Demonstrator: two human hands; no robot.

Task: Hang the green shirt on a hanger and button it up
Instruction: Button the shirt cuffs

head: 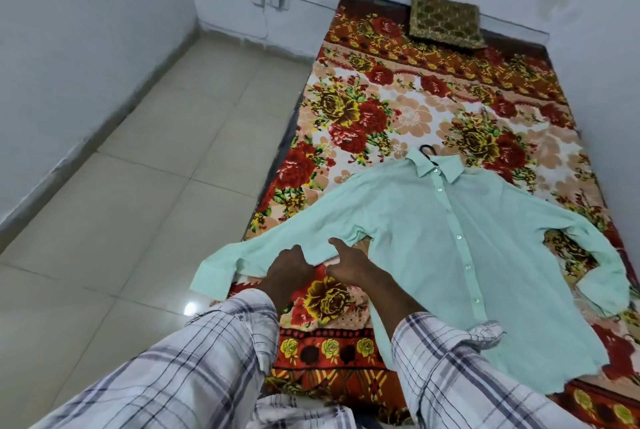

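My left hand [289,267] curled round the near sleeve [249,257] of the green shirt [467,238], my right hand [346,264] pinching the same sleeve just beside, thumb on top, shirt flat on the floral blanket [381,110], black hanger hook [427,148] at its collar

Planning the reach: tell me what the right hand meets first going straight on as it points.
The green shirt's near sleeve, right ahead of the right hand; the thumb seems to touch it now, though depth is unclear.
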